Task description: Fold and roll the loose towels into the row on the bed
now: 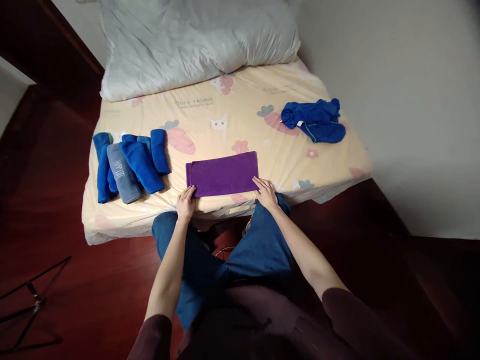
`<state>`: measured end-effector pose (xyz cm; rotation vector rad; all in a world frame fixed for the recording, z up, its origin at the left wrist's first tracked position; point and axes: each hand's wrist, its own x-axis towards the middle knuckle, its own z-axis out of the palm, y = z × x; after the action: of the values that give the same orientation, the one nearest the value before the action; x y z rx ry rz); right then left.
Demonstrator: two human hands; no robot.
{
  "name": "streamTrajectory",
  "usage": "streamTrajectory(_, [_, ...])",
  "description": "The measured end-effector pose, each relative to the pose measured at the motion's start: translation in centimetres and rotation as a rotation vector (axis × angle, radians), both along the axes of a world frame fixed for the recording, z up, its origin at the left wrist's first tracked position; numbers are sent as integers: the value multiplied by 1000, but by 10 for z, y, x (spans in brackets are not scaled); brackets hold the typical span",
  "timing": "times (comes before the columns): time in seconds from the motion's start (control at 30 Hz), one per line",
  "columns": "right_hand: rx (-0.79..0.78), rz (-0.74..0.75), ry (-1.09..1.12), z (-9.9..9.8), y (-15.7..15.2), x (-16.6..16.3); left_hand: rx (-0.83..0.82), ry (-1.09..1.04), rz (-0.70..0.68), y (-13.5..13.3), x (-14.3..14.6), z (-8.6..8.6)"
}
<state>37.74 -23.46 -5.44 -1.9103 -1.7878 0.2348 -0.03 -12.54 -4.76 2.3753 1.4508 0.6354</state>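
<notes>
Now, over on the left of the bed (123, 220), a row of rolled towels (129, 165) lies side by side, most of them blue, one grey with lettering. Moving in, the left hand (186, 202) rests on the near left corner of the purple towel (222, 173), fingers laid flat and pressing rather than pinching. That purple towel sits folded into a neat long rectangle at the near edge of the mattress, right in front of the person's knees. On to the right hand (265, 191): it sits spread on the near right corner, likewise pressing down, not clenched. The cloth looks soft, light and limp, so it should sag if lifted by one point; the two near corners, where the hands already are, seem the best hold. Further right, a crumpled blue towel (314, 120) lies well apart, near the wall. Behind everything, a white pillow (195, 42).
</notes>
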Motion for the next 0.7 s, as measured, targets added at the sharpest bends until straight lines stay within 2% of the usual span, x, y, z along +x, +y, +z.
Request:
streamTrajectory(0.2, [-6, -66, 10, -2, 6, -6, -8, -109, 99, -5, 4, -6])
streamTrajectory(0.33, [26, -69, 56, -2, 6, -6, -81, 27, 58, 2, -1, 15])
streamTrajectory(0.47, [74, -1, 90, 0, -9, 0, -128, 330, -111, 12, -19, 52])
streamTrajectory(0.53, [80, 52, 78, 2, -20, 2, -129, 396, -197, 10, -35, 63])
streamTrajectory(0.63, [52, 110, 58, 5, -34, 1, -161, 338, -244, -4, -57, 62])
streamTrajectory(0.7, [28, 98, 59, 7, -35, -3, -198, 254, -203, -15, -65, 55])
